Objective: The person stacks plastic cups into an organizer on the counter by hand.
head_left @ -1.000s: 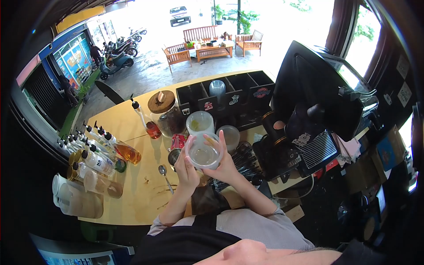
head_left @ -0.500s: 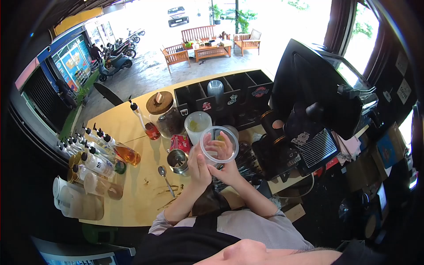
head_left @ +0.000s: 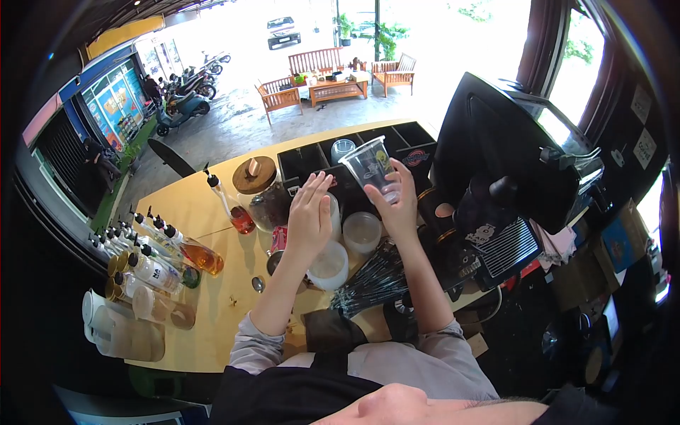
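A person's right hand (head_left: pixel 398 202) curls around a clear plastic cup (head_left: pixel 366 166), tilted before a black divided box (head_left: pixel 416 157) — the left hand (head_left: pixel 310 216), raised flat and outstretched, grips nothing — with translucent tubs (head_left: pixel 330 268) on the pale counter (head_left: pixel 205 340) below

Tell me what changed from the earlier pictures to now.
The clear cup has moved forward, away from the body, and turned so its side shows. The right hand holds it alone; the left hand has come off it and is open, apart from it. The jug and jar stayed put.
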`<act>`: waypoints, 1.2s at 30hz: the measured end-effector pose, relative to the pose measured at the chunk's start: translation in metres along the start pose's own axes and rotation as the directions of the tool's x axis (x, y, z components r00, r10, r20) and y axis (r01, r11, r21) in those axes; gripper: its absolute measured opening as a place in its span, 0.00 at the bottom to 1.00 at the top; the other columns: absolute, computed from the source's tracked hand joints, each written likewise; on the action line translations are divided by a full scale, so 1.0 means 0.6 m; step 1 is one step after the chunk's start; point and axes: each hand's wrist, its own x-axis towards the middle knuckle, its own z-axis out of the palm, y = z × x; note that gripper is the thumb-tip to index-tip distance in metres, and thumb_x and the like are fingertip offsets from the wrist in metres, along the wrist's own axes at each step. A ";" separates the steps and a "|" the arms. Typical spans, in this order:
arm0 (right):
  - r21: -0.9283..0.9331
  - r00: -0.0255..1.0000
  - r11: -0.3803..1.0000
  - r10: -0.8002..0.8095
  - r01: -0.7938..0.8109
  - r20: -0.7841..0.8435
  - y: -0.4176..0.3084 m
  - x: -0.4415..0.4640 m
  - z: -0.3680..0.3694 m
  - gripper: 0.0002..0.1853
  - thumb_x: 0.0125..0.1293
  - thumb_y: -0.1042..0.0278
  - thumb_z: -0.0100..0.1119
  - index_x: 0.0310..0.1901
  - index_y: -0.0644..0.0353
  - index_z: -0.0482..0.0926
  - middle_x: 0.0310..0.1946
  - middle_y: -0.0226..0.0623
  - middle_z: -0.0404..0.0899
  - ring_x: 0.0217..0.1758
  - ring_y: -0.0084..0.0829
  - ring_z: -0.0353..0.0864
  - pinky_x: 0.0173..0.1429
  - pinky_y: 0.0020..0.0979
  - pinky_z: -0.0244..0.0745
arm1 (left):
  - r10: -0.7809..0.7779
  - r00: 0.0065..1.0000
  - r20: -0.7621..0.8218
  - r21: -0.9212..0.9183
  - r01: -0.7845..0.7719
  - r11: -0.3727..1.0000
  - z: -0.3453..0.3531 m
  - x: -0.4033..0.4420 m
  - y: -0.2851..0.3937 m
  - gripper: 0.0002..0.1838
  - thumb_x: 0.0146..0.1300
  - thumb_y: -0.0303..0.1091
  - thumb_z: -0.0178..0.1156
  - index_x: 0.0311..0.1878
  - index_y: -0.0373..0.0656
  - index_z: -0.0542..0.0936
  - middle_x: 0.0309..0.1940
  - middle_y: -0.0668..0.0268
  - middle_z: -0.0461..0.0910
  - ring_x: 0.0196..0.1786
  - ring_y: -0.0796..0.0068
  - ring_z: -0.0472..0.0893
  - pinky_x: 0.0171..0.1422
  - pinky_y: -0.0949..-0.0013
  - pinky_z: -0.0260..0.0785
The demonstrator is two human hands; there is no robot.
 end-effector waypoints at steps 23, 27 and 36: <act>-0.483 0.869 0.731 -0.471 0.481 0.152 0.001 0.203 0.102 0.36 0.56 0.60 0.72 0.65 0.57 0.68 0.63 0.49 0.70 0.63 0.54 0.72 0.67 0.47 0.70 | -0.095 0.995 -0.016 0.165 0.096 0.982 0.009 0.042 -0.081 0.22 0.77 0.37 0.43 0.67 0.39 0.75 0.68 0.52 0.73 0.75 0.51 0.66 0.79 0.51 0.54; -0.505 0.878 0.724 -0.442 0.469 0.181 0.011 0.211 0.104 0.32 0.57 0.59 0.71 0.63 0.56 0.73 0.63 0.50 0.70 0.63 0.55 0.72 0.66 0.48 0.72 | -0.103 0.995 -0.005 0.144 0.103 0.984 0.013 0.036 -0.086 0.22 0.77 0.37 0.43 0.67 0.39 0.75 0.68 0.52 0.73 0.75 0.51 0.66 0.79 0.51 0.54; -0.561 0.904 0.710 -0.307 0.426 0.298 0.094 0.171 0.123 0.26 0.60 0.56 0.69 0.59 0.55 0.78 0.63 0.46 0.72 0.62 0.50 0.75 0.61 0.48 0.75 | -0.112 0.994 -0.004 0.160 0.111 0.981 0.013 0.030 -0.087 0.22 0.77 0.38 0.43 0.67 0.40 0.76 0.67 0.53 0.74 0.75 0.52 0.66 0.79 0.50 0.54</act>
